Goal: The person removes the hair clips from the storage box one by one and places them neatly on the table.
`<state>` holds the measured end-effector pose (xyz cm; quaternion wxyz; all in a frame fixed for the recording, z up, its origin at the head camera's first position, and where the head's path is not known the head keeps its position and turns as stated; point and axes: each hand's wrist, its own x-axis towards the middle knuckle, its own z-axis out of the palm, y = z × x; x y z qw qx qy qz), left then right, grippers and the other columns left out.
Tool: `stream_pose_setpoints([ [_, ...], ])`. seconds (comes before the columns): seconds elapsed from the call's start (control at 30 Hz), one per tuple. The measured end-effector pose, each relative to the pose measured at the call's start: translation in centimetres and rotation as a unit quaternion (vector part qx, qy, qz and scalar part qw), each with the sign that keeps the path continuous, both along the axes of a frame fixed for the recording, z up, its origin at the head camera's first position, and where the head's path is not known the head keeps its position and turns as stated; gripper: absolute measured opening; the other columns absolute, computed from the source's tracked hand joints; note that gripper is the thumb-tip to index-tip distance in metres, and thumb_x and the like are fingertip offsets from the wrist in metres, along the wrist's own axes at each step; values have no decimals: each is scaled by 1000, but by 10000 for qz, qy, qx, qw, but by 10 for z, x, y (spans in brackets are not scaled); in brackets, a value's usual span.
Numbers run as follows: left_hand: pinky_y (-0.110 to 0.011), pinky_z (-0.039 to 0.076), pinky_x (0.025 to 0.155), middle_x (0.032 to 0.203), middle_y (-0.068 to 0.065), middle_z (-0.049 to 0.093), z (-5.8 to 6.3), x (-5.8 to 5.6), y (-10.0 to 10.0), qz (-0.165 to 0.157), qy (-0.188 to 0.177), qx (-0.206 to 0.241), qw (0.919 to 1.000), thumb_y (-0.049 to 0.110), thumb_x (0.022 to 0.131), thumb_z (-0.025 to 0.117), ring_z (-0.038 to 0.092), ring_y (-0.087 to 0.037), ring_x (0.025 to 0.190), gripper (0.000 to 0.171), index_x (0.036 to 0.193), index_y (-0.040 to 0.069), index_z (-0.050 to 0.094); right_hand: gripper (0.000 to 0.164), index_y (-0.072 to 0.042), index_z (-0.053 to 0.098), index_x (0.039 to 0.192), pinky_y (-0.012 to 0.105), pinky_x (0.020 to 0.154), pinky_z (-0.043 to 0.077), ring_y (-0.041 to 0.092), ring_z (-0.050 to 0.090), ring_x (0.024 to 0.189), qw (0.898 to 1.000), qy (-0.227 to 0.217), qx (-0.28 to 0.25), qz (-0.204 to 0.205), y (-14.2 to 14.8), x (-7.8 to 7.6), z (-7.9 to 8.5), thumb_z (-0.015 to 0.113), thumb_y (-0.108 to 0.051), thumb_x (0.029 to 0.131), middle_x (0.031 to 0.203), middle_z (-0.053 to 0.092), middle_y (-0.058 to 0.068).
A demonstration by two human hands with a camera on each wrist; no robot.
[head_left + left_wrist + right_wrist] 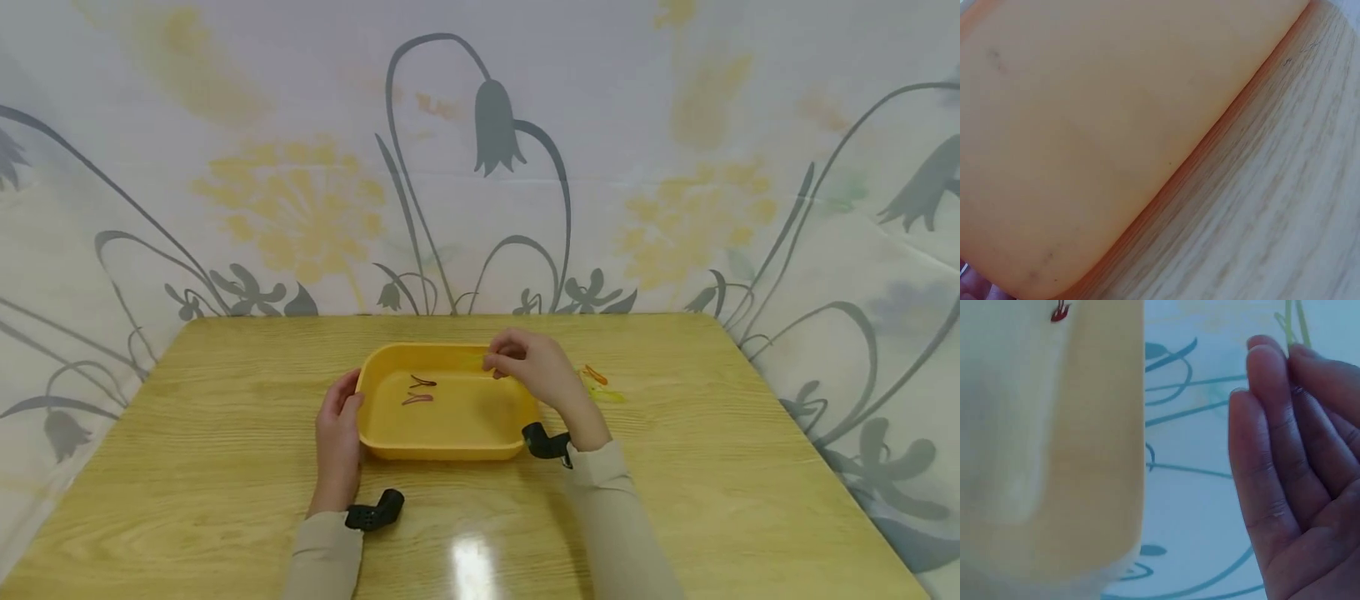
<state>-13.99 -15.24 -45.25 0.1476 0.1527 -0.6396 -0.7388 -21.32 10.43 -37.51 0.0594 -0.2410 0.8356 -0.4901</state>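
A yellow rectangular tray (442, 454) stands on the table. My left hand (339, 425) grips its left end, thumb at the rim; the left wrist view has mostly the tray's outer wall (1116, 125), with fingertips (975, 287) in the corner. Over the tray's back right part, my right hand (536, 371) pinches a thin yellow-green V-shaped clip (1289, 328) between thumb and fingertips. Inside the tray, toward the left, lie a dark red V-shaped clip (422, 382) and a pinkish one (418, 398). Their exact kind is too small to tell.
Right of the tray, partly behind my right wrist, lie an orange clip (596, 376) and yellow ones (606, 394) on the wooden table (187, 467). A flower-patterned cloth (315, 100) hangs behind the table's back edge.
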Motion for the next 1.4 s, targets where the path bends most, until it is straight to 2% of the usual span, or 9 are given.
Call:
stream_pose_setpoints([
  [0.23,-32,36,96,127,0,46,2,2,-1,19,-49,-16,10000,15,94,42,43,-13,115,34,128,12,47,16,-13,62,93,29,67,50,13,61,70,9999,38,62,-69,10,1,2,61,-27,85,84,66,3],
  [0.47,-32,37,95,128,1,45,1,2,1,-74,-36,96,9999,16,95,41,43,-14,115,34,128,14,46,21,-11,63,95,33,71,50,19,61,76,9993,10,84,-358,28,-2,4,60,-30,85,84,64,-1],
  [0.63,-33,36,96,129,1,44,1,1,1,-39,-40,133,9999,15,94,41,42,-14,116,35,129,13,46,24,-10,63,97,30,69,51,24,61,79,9984,-97,-36,-559,41,-5,5,58,-31,87,86,63,2],
  [0.8,-32,35,97,130,1,43,2,2,1,-74,-30,158,9998,15,95,41,41,-14,117,34,129,14,46,25,-9,62,100,29,70,51,24,61,82,9968,-144,-111,-779,52,-7,5,57,-31,87,89,62,6],
  [0.87,-32,36,97,130,1,43,1,2,1,-83,-34,159,9998,16,95,41,41,-13,117,34,128,14,46,28,-8,62,101,29,69,51,26,60,81,9963,-115,-74,-852,56,-8,4,57,-32,87,87,62,9],
  [1.03,-32,37,96,129,2,43,0,2,1,-54,-60,126,9999,16,95,41,42,-13,116,34,128,16,46,34,-8,61,101,41,63,48,35,56,75,9961,-76,-7,-879,63,-10,1,56,-38,86,76,59,14],
  [1.1,-32,36,96,129,2,44,0,2,1,-43,-58,132,9999,16,95,41,42,-13,116,34,128,16,46,32,-8,61,101,45,65,48,34,56,73,9961,-89,-16,-880,65,-10,1,56,-37,86,75,59,15],
  [1.23,-33,36,97,129,1,44,2,1,1,-79,23,135,9999,16,95,42,41,-14,117,34,128,14,46,27,-10,61,100,44,71,49,28,58,74,9949,-107,-65,-1005,68,-12,0,57,-33,87,80,60,13],
  [1.4,-33,35,97,129,1,44,3,2,1,-67,-11,90,9999,15,95,41,41,-15,117,34,128,13,46,30,-6,61,102,37,68,50,24,59,75,9935,-197,2,-1121,72,-13,-4,57,-32,87,86,62,9],
])
